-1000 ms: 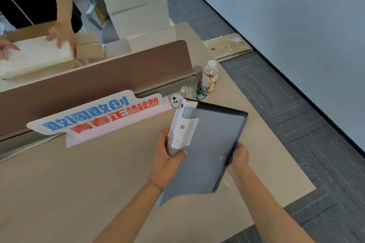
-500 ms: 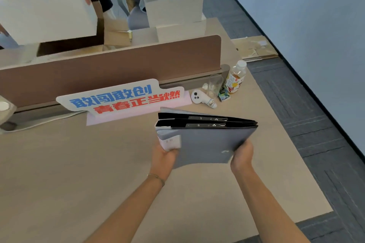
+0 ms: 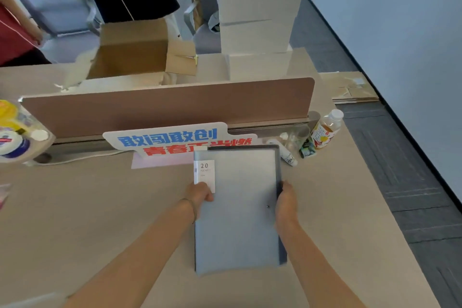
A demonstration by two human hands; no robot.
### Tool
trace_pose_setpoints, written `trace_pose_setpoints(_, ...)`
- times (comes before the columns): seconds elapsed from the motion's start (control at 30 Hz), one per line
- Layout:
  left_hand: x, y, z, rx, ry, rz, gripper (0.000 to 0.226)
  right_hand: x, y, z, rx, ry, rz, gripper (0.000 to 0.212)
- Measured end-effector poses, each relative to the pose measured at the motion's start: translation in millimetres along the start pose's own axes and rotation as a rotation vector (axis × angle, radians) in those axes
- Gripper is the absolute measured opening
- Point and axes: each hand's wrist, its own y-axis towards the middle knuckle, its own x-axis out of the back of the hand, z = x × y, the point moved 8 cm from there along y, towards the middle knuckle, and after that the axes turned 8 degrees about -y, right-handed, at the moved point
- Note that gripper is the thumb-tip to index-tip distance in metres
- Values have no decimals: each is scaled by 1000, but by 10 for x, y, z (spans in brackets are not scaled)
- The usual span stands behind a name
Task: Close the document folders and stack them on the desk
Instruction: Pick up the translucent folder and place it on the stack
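Below, in the head view, closed grey document folders (image 3: 240, 210) are held flat above the desk (image 3: 100, 220), gripped at the left edge by the left hand (image 3: 200, 194) and at the right edge by the right hand (image 3: 286, 199). A slogan sign (image 3: 172, 141) and tea bottle (image 3: 326, 130) are seen behind.

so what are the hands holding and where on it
Grey document folders, closed and stacked: left hand grips the left edge by the label, right hand the right edge.

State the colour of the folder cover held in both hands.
Pale grey-blue folder, seen best in the head view.
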Motion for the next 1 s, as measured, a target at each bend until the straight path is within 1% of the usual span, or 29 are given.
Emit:
trace_pose_setpoints(0.07, 144, 173, 9, 37, -9, -40, 51, -189, 65, -97, 22, -52, 21, 36)
trace_pose_setpoints(0.13, 276, 367, 39, 78, -8, -68, 58, -353, 1, -39, 46, -85, 42, 29)
trace_pose_setpoints(0.17, 330, 473, 70, 101, -18, -76, 57, -421, -14, -6, 46, -93, 52, 25)
trace_pose_setpoints(0.23, 376, 566, 93, 136, -47, -82, 46, -541, 52, -15, 26, -131, 57, 24)
trace_pose_setpoints(0.3, 388, 547, 69, 164, -82, -84, 43, -677, 159, -50, 31, -197, 61, 29)
trace_pose_setpoints(0.37, 406, 541, 53, 183, -80, -85, 37, -802, 324, -123, 28, -277, 64, 46)
trace_pose_setpoints(0.4, 426, 577, 47, 186, -75, -89, 36, -850, 413, -151, 31, -302, 67, 45)
trace_pose_setpoints(0.47, 481, 708, 28, 185, -50, -121, 39, -956, 505, -155, 46, -333, 65, 26)
trace_pose_setpoints(0.5, 510, 764, 14, 186, -31, -138, 41, -998, 503, -135, 49, -335, 65, 23)
trace_pose_setpoints(0.6, 532, 946, -3, 188, 4, -181, 51, -1097, 613, -194, 70, -345, 67, 33)
trace_pose_setpoints(0.73, 509, 1098, -1, 163, -32, -198, 47, -1165, 754, -292, 82, -437, 67, 41)
trace_pose_setpoints(0.8, 510, 1180, 8, 150, -37, -211, 46, -1169, 761, -280, 83, -477, 49, 50)
trace_pose_setpoints(0.83, 521, 1226, 29, 152, -38, -224, 46, -1173, 704, -228, 81, -500, 50, 50)
trace_pose_setpoints(0.93, 581, 1416, 159, 152, -86, -263, 49, -1145, 676, -147, 97, -562, 39, 35)
trace_pose_setpoints(1.0, 673, 1792, 383, 130, -99, -286, 57, -1120, 687, -141, 134, -575, 22, 37)
